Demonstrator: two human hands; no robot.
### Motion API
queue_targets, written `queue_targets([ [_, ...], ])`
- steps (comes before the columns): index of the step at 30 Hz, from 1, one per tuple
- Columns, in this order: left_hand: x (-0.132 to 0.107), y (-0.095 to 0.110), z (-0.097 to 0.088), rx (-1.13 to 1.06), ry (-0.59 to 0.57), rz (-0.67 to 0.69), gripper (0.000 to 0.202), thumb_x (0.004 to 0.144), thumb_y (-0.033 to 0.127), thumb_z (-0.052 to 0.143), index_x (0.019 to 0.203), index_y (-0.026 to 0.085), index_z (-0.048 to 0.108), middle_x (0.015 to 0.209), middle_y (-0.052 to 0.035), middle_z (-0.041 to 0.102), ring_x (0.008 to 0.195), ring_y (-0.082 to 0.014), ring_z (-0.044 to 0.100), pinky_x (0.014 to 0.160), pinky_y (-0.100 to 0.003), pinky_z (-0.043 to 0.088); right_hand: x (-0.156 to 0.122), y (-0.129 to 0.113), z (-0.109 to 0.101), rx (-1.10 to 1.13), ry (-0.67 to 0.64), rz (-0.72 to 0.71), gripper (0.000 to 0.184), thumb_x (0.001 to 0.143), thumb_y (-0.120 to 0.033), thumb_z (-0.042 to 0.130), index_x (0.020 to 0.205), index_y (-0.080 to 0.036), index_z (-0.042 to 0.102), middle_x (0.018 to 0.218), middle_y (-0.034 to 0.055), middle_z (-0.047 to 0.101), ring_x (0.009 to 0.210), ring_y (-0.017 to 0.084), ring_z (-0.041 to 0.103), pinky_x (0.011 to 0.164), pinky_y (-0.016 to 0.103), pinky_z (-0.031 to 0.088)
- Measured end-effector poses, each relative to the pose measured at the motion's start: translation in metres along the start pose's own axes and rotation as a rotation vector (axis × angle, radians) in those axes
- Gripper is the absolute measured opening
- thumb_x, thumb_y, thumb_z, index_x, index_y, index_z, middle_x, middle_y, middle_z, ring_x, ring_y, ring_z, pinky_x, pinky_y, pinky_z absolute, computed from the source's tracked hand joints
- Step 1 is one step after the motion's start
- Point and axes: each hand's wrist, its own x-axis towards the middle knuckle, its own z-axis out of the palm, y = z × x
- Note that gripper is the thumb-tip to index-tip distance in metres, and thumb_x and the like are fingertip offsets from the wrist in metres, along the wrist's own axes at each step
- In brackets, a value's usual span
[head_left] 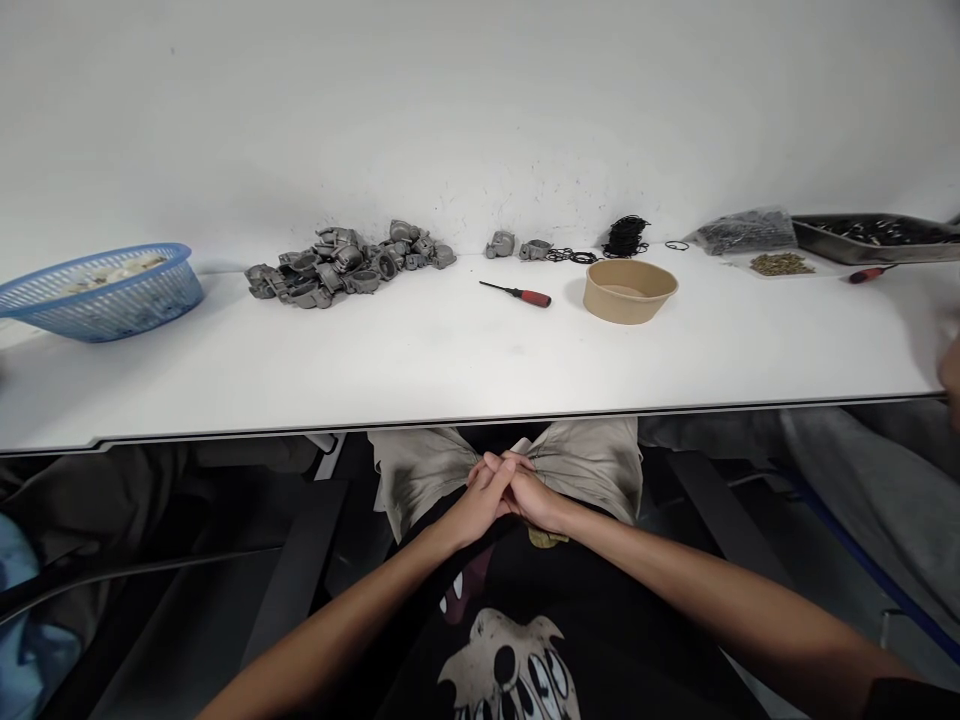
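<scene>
My left hand (480, 500) and my right hand (534, 495) are clasped together in my lap, fingers interlaced, below the near edge of the white table (450, 370). Neither hand holds an object. On the table beyond them lie a red-handled screwdriver (517, 293), a tan paper bowl (628, 290), and a heap of grey metal castings (345, 265) near the wall. Two more castings (516, 245) and a bunch of black rubber rings (625, 238) lie at the back.
A blue plastic basket (105, 290) stands at the far left. At the right are a dark metal tray (874, 238), a plastic bag of parts (742, 232), a pile of small brass pieces (780, 264) and a second red-handled tool (868, 273). Other people sit on both sides.
</scene>
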Motion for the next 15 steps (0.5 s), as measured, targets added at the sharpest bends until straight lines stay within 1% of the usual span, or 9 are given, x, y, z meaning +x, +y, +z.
queue_targets([
  [6,0.0002,-0.0023,0.0008,-0.066,-0.02,-0.023,0.059,0.096,0.069,0.042,0.112,0.018,0.068,0.12,-0.0128,0.068,0.121,-0.028,0.06,0.111,-0.045,0.05,0.0001,-0.0003,-0.0001,-0.008,0.002,0.002,0.062,0.086,-0.076,0.06,0.095,-0.015,0.063,0.092,0.0067,0.064,0.085,0.019,0.063,0.069,0.03,0.054],
  [10,0.001,-0.0056,0.0006,-0.086,-0.041,-0.016,0.06,0.096,0.069,0.041,0.115,0.019,0.067,0.123,-0.012,0.067,0.124,-0.0277,0.058,0.112,-0.045,0.049,0.0,-0.0004,-0.0004,-0.009,-0.012,-0.002,0.063,0.085,-0.077,0.059,0.094,-0.016,0.063,0.092,0.0062,0.064,0.083,0.019,0.063,0.069,0.031,0.056],
  [13,0.0001,-0.0024,0.0009,-0.09,-0.046,-0.019,0.059,0.097,0.068,0.042,0.116,0.018,0.067,0.122,-0.0128,0.067,0.124,-0.0286,0.059,0.113,-0.048,0.048,0.0001,-0.0003,0.0,-0.011,-0.002,-0.002,0.064,0.081,-0.08,0.062,0.091,-0.016,0.062,0.092,0.0059,0.064,0.081,0.019,0.064,0.07,0.033,0.057],
  [15,-0.0008,0.0004,0.0011,-0.1,-0.046,-0.036,0.06,0.096,0.068,0.043,0.116,0.017,0.067,0.123,-0.0138,0.067,0.123,-0.0294,0.06,0.111,-0.048,0.049,0.0004,-0.0001,0.0004,-0.01,0.003,-0.005,0.065,0.079,-0.081,0.062,0.091,-0.017,0.062,0.092,0.0058,0.065,0.082,0.02,0.064,0.07,0.034,0.057],
])
